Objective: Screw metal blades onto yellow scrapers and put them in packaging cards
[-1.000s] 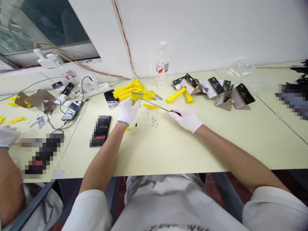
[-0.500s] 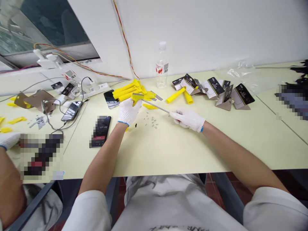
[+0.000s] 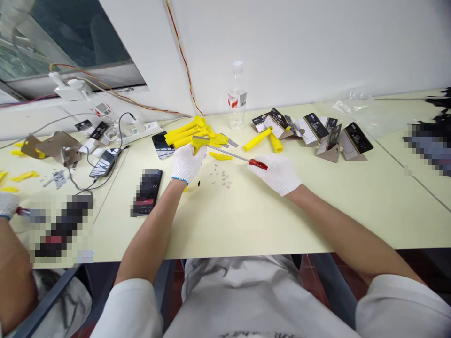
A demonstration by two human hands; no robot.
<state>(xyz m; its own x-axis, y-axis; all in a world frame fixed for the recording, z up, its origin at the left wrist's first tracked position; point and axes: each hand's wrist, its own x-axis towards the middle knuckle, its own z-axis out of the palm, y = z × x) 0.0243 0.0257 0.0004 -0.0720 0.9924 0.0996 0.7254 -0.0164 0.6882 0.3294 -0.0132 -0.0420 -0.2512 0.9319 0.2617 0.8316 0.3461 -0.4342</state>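
Both my hands wear white gloves. My left hand [image 3: 186,162] grips a yellow-handled scraper [image 3: 199,141] with a metal blade, held just above the table. My right hand [image 3: 278,173] holds a red-handled screwdriver [image 3: 243,157], its long shaft reaching left with the tip at the scraper's head. Several small metal screws [image 3: 221,176] lie scattered on the table between my hands. A small black bit [image 3: 199,183] rests near my left wrist.
A pile of yellow scraper handles [image 3: 188,130] lies behind my left hand, two loose handles [image 3: 262,138] and cardboard packs [image 3: 317,131] to the right. A plastic bottle [image 3: 237,96], phones [image 3: 148,190] and cables [image 3: 105,136] stand left. Another person's gloved hand [image 3: 7,204] works at far left.
My right hand has turned on the screwdriver, so the red handle shows again after being covered half a second ago. The left hand stays put with the scraper. The neighbour's hand shifted slightly left.
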